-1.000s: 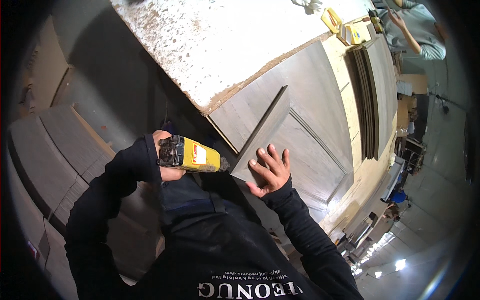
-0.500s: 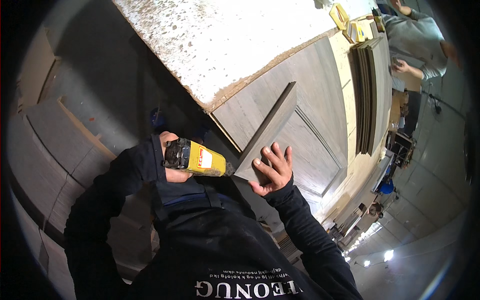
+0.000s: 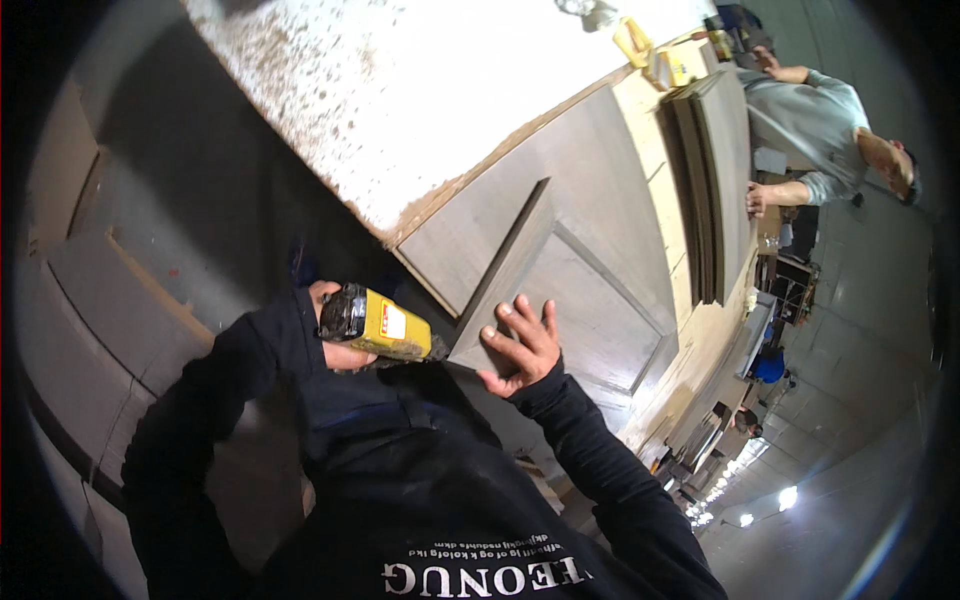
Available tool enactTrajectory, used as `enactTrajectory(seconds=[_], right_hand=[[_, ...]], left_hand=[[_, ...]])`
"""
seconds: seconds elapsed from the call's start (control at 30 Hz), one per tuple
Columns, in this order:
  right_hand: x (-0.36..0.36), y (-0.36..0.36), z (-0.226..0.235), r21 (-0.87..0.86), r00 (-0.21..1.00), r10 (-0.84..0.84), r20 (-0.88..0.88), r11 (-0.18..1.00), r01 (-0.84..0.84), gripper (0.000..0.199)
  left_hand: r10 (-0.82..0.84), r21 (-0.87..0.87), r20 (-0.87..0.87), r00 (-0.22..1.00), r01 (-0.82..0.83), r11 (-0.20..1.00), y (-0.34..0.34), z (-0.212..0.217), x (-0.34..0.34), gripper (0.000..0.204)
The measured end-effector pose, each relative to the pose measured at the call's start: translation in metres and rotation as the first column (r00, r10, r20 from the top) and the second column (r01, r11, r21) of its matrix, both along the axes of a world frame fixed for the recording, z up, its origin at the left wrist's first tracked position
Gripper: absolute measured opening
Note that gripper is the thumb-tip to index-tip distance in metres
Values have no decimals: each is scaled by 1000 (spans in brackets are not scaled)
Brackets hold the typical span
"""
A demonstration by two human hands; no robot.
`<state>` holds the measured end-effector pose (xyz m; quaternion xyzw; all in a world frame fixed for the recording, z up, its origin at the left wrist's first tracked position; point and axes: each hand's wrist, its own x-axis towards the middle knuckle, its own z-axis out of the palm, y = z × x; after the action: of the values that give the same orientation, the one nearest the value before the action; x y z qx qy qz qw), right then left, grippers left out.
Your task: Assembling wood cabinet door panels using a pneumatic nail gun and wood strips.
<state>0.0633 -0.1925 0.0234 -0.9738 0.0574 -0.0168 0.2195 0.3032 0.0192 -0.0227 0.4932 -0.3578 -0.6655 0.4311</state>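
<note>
My left hand [image 3: 345, 356] is wrapped around a yellow-and-black power tool [image 3: 396, 325] with a dark nose; its exact kind is unclear. The nose sits at or just beside the near corner of a grey wood-grain cabinet door [image 3: 600, 300]; whether they touch I cannot tell. The door has a recessed frame line and lies tilted over a larger grey panel [image 3: 590, 135], its long edge facing left. On the door's near corner rests my right hand [image 3: 524, 348], fingers spread, gripping nothing. Most of the left hand's fingers are hidden behind the tool.
A white speckled board [image 3: 420, 90] lies at the far left of the bench. To the right stands a stack of grey panels [image 3: 720, 190], with a co-worker's hand [image 3: 765, 197] beside it. Yellow boxes [image 3: 665, 68] sit farther back. More grey boards [image 3: 90, 330] are piled at my left.
The view has shifted, so the bench and door appear farther left. Both my hands keep their places at the door's near corner. The co-worker's lower hand now reaches down beside the panel stack.
</note>
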Motion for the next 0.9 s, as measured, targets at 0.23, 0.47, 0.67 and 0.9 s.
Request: enactTrajectory(seconds=[0.23,0.47,0.67,0.9], right_hand=[[-37,-13,-4,107,825,-560,82,827,551,72],[-116,-78,13,-271,306,-904,-298,387,881,103],[-134,-96,0,-296,457,-843,-283,530,794,110],[-121,-138,5,-261,692,-605,-393,795,547,118]], left_hand=[[350,51,184,918,-365,930,40,52,-4,32],[547,164,245,801,-590,791,62,85,-41,35],[522,198,334,784,-600,775,67,70,-84,37],[315,165,675,667,-553,817,79,53,-116,42]])
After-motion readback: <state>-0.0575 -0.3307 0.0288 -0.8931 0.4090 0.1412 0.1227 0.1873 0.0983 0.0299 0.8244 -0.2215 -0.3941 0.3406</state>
